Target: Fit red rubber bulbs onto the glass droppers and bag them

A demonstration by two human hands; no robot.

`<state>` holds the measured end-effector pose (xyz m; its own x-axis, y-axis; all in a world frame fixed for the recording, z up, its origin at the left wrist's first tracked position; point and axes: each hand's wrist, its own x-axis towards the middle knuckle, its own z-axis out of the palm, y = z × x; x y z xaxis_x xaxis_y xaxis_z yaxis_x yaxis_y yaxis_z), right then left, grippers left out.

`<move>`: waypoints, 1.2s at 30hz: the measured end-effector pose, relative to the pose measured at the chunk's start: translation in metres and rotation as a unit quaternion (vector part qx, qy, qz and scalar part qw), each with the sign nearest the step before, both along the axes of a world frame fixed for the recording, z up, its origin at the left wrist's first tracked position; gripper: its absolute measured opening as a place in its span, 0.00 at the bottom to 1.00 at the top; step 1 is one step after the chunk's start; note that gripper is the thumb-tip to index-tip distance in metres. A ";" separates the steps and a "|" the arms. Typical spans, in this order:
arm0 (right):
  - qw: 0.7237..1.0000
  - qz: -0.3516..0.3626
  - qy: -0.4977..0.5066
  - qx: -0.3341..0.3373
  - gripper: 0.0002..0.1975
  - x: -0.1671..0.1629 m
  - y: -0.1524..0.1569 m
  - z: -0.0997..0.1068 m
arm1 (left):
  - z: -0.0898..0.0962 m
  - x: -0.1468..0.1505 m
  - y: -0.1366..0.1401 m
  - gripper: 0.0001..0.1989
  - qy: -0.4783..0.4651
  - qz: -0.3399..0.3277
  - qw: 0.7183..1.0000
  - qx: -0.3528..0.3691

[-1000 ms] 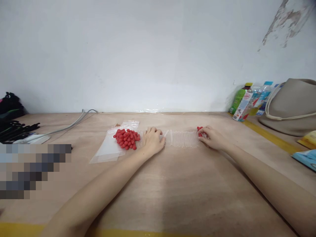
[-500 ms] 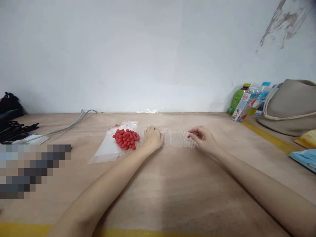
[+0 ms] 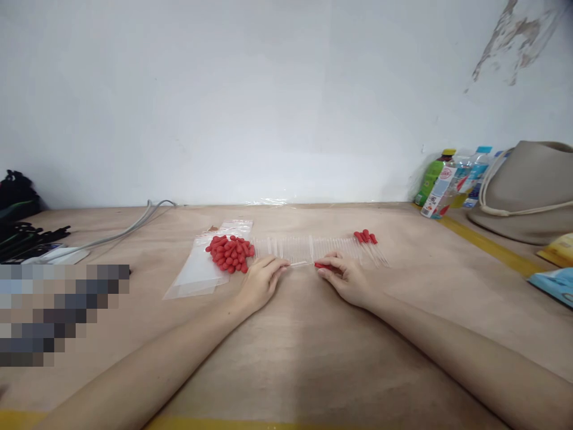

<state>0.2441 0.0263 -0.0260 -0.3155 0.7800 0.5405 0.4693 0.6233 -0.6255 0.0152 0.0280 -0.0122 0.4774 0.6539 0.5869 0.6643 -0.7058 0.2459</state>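
Note:
My left hand (image 3: 263,279) pinches one end of a thin clear dropper tube (image 3: 299,264), which points right. Facing it, my right hand (image 3: 347,278) holds a red rubber bulb (image 3: 319,265) between thumb and fingers. A small gap shows between the tube's tip and the bulb. Behind both hands lies a row of clear tubes (image 3: 295,246) side by side. To the left is a pile of red rubber bulbs (image 3: 230,253). Several tubes with red bulbs on their ends, assembled droppers (image 3: 367,239), lie beyond my right hand.
Clear plastic bags (image 3: 192,278) lie under the red pile. A grey cable (image 3: 129,228) and black items (image 3: 27,233) are at the left. Bottles (image 3: 441,182), a beige bag (image 3: 523,185) and a blue packet (image 3: 555,288) stand or lie at the right.
My left hand has left the tube row and come nearer, now with a single tube. My right hand has moved left with a red bulb, uncovering the droppers at the right.

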 end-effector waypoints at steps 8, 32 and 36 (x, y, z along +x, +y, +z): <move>1.000 0.022 -0.017 -0.013 0.10 -0.004 -0.007 0.005 | 0.000 0.005 0.001 0.10 0.018 -0.037 0.999 -0.022; 0.994 0.066 -0.046 0.079 0.06 -0.002 -0.017 0.003 | 0.000 0.003 0.002 0.20 0.100 -0.159 0.977 0.098; 0.992 0.063 -0.073 0.079 0.06 -0.003 -0.017 0.003 | 0.001 0.005 -0.001 0.19 0.102 -0.154 0.978 0.102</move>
